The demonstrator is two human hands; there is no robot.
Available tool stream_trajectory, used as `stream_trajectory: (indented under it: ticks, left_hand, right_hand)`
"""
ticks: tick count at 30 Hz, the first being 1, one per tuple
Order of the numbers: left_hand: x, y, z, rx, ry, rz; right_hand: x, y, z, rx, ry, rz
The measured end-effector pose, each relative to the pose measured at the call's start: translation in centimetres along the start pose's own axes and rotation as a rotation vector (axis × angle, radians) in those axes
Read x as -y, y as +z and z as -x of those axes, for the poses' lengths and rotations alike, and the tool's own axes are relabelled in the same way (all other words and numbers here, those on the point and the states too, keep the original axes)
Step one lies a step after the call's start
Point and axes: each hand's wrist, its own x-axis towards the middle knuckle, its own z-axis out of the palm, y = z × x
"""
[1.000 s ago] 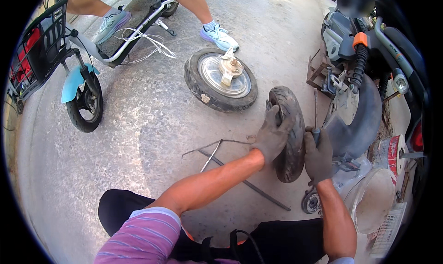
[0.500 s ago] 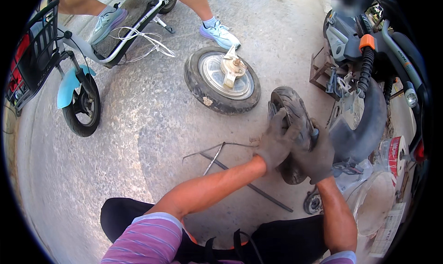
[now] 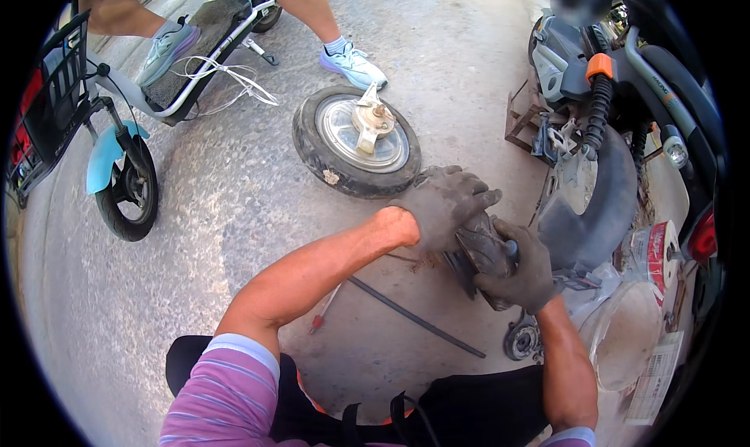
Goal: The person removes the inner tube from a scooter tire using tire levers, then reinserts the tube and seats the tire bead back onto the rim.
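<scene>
A worn black rubber tyre (image 3: 486, 248) stands upright between my hands, above the concrete in front of my knees. Over its top edge curls my left hand (image 3: 453, 203), in a dark grey work glove. My right hand (image 3: 522, 269), gloved alike, grips the tyre's right side, fingers and thumb wrapped round it. A small blue spot shows beside the right fingers; I cannot make out what it is. Just beyond my left hand lies a wheel (image 3: 332, 163) with a tyre, silver rim and hub fitting. A long dark rod (image 3: 414, 318) rests on the ground below my left forearm.
A person's shoe (image 3: 354, 66) is planted behind the wheel. At left stands a scooter with a blue front fender (image 3: 109, 159) and loose white cable (image 3: 234, 84). A partly dismantled motorbike (image 3: 598, 111), round dark part (image 3: 522, 339), bucket (image 3: 652, 255) and pale round lid (image 3: 625, 337) fill the right.
My left hand has moved up and left, from the tyre's side onto its top. The tyre has tilted and turned, with my right hand still gripping it. The whole view has shifted slightly.
</scene>
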Motion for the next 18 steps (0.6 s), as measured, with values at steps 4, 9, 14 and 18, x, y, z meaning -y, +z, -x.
stream_trajectory:
  ticks: [4, 9, 14, 18]
  left_hand:
    - [-0.2, -1.2, 0.0, 0.248, -0.081, -0.072]
    - [-0.1, -1.4, 3.8, 0.4, -0.184, -0.159]
    - [-2.5, -3.5, 4.8, 0.444, -0.303, -0.146]
    - [-3.8, -6.5, 4.2, 0.488, -0.428, -0.13]
  right_hand:
    - [0.4, -0.6, -0.5, 0.046, -0.017, 0.08]
    - [1.4, -0.2, -1.0, 0.015, -0.075, 0.143]
    - [2.5, -0.8, -0.2, -0.054, 0.02, 0.086]
    - [3.6, -1.8, 0.8, -0.243, 0.211, -0.124]
